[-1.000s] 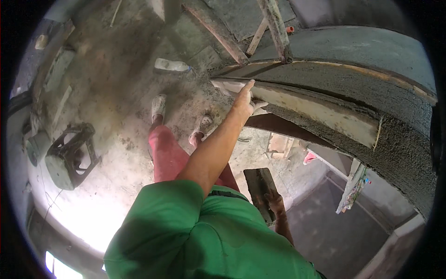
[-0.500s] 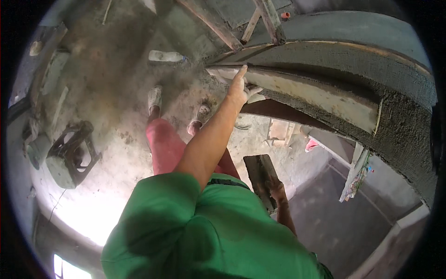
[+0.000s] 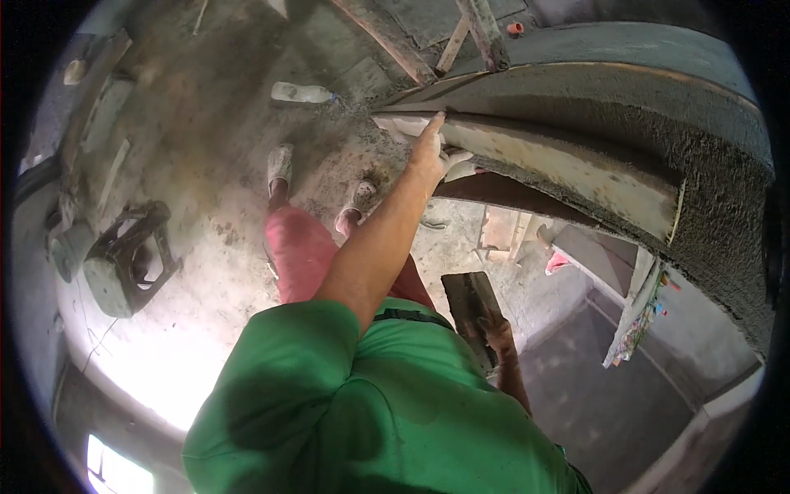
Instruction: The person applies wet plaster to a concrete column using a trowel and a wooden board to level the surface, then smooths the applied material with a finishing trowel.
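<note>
Left hand (image 3: 428, 148) higher along plastered ledge (image 3: 568, 165)

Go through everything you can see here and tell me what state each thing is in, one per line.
Left hand: raised, fingers pressed against the pale board.
Right hand: low at the side, grip closed on a dark flat trowel.
Plastic bottle: lying on its side on the floor.
Stool: tipped over on the floor.

right hand (image 3: 496, 328): mostly hidden behind the trowel (image 3: 471, 306), grip unclear
left hand (image 3: 428, 148): palm pressed against the ledge (image 3: 568, 169), unseen
</note>
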Motion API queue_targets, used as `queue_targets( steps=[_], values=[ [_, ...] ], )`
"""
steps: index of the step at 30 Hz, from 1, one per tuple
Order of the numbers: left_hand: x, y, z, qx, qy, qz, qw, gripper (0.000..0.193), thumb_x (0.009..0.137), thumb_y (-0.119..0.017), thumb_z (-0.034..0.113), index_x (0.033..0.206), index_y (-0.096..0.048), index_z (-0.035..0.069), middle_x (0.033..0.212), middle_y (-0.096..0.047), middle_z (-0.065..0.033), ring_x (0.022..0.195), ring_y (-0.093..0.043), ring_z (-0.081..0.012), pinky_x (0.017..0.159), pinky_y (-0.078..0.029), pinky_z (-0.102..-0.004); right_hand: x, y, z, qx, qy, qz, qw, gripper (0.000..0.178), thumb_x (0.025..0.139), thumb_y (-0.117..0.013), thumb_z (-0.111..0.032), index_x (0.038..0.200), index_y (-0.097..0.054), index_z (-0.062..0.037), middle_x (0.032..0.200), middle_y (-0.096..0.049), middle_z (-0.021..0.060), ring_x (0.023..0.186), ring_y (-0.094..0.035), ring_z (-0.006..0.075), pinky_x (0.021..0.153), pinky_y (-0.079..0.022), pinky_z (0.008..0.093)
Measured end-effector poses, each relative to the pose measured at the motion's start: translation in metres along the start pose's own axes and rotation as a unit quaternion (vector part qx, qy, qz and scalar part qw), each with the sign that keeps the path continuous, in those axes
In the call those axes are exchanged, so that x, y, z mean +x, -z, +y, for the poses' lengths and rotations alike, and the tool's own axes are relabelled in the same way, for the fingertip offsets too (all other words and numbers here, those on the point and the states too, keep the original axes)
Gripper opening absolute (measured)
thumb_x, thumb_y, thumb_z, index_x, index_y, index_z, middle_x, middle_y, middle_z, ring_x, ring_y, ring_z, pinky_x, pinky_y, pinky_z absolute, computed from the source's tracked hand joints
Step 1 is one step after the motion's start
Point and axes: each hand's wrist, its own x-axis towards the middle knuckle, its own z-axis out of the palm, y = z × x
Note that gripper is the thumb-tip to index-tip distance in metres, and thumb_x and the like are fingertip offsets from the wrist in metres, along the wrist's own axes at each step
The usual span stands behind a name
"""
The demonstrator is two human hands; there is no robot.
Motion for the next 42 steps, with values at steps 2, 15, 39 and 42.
queue_targets(
  steps=[2,15,39,42],
  values=[
    [-0.001,0.0,0.0,0.005,-0.009,0.009,1.0,0.058,0.082,-0.069,0.043,0.123,-0.048,0.01,0.116,-0.053,-0.017,0.113,-0.05,-0.0382,0.095,-0.041,-0.0663,0.002,0.0,0.003,0.032,-0.07,-0.009,0.997,0.046,0.087,-0.063,-0.023,0.128,-0.055,-0.0035,0.115,-0.064,0.0186,0.101,-0.064,0.0292,0.085,-0.051,0.0365],
    [-0.007,-0.007,0.001,0.001,0.016,-0.02,1.0,0.075,0.086,-0.065,0.041,0.143,-0.029,0.009,0.146,-0.03,-0.0196,0.132,-0.032,-0.0401,0.101,-0.032,-0.0679,0.001,-0.001,0.009,0.036,-0.079,-0.019,0.996,0.044,0.088,-0.061,-0.023,0.126,-0.056,-0.0002,0.116,-0.065,0.0166,0.107,-0.061,0.0276,0.091,-0.047,0.0348],
    [-0.009,-0.019,0.01,0.024,0.0,0.029,0.999,0.058,0.084,-0.067,0.04,0.13,-0.044,0.012,0.125,-0.051,-0.0184,0.118,-0.047,-0.037,0.098,-0.038,-0.0664,-0.008,-0.022,0.058,0.05,0.038,-0.009,0.998,0.037,0.085,-0.059,-0.014,0.121,-0.058,-0.0092,0.13,-0.054,0.0131,0.114,-0.055,0.0328,0.088,-0.049,0.0423],
    [-0.001,0.002,0.019,0.014,-0.013,0.004,1.0,0.058,0.082,-0.069,0.04,0.129,-0.046,0.016,0.125,-0.051,-0.0175,0.117,-0.047,-0.0379,0.097,-0.039,-0.0656,-0.011,-0.009,0.051,-0.458,0.222,-0.083,0.857,0.034,0.088,-0.058,-0.015,0.122,-0.06,-0.0111,0.136,-0.051,0.0155,0.117,-0.055,0.0267,0.092,-0.048,0.0396]
  ],
)
